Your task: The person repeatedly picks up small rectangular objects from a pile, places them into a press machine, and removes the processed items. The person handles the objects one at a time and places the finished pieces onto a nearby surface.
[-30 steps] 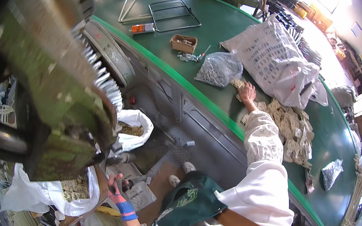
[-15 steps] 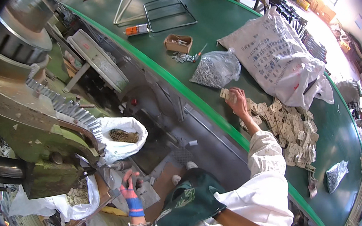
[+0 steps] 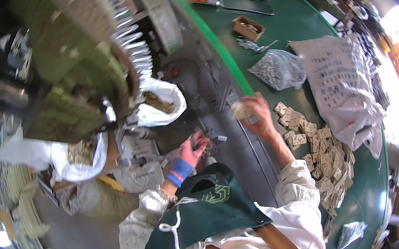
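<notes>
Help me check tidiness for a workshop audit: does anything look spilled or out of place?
Mildly: pale plates lie in a loose, uneven heap directly on the green table, beside the large white sack, with no container around them. It looks tipped out, though perhaps deliberately. Nothing looks clearly damaged.

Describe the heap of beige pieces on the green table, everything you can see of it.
The heap of beige pieces is made of many small, flat, mostly rectangular plates, several with dark spots that look like holes. Whether they are metal or plastic I cannot tell. They lie loose and overlapping at mixed angles, in a long band on the green table, beside the pale printed sack; contact with it is unclear. The right hand is apart from the heap, to its left.
</notes>
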Demonstrator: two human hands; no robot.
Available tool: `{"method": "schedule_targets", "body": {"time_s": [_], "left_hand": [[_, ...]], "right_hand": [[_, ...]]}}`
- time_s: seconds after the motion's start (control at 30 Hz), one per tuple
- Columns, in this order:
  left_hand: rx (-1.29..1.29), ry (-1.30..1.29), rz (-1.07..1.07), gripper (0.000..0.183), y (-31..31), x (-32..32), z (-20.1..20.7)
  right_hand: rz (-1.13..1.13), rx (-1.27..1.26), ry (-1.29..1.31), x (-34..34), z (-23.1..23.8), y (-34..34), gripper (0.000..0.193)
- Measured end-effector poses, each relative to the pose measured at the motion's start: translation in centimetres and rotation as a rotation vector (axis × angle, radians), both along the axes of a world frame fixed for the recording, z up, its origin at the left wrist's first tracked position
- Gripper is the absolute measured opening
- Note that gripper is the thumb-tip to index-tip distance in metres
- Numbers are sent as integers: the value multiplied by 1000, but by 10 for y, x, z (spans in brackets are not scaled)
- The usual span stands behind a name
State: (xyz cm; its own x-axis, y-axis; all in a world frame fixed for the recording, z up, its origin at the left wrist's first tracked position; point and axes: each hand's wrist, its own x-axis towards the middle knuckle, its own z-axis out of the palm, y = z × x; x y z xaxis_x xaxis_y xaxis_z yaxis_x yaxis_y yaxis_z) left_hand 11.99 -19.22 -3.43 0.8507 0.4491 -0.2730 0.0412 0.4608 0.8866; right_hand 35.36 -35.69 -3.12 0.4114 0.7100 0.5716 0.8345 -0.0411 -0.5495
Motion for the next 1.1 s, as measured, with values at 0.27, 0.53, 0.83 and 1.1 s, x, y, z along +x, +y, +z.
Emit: {"method": "schedule_targets", "body": {"time_s": [0.27, 0.53, 0.83, 1.1], "left_hand": [[295, 195, 155, 22, 40, -61, -12], [103, 248, 408, 22, 55, -139, -30], [109, 266, 618, 28, 54, -189, -31], [74, 250, 504, 34, 76, -177, -38]], "right_hand": [[693, -102, 192, -82, 24, 127, 41], [246, -539, -231, -77, -79, 301, 14], [489, -485, 68, -48, -99, 300, 15], [478, -307, 918, -59, -54, 255, 19]]}}
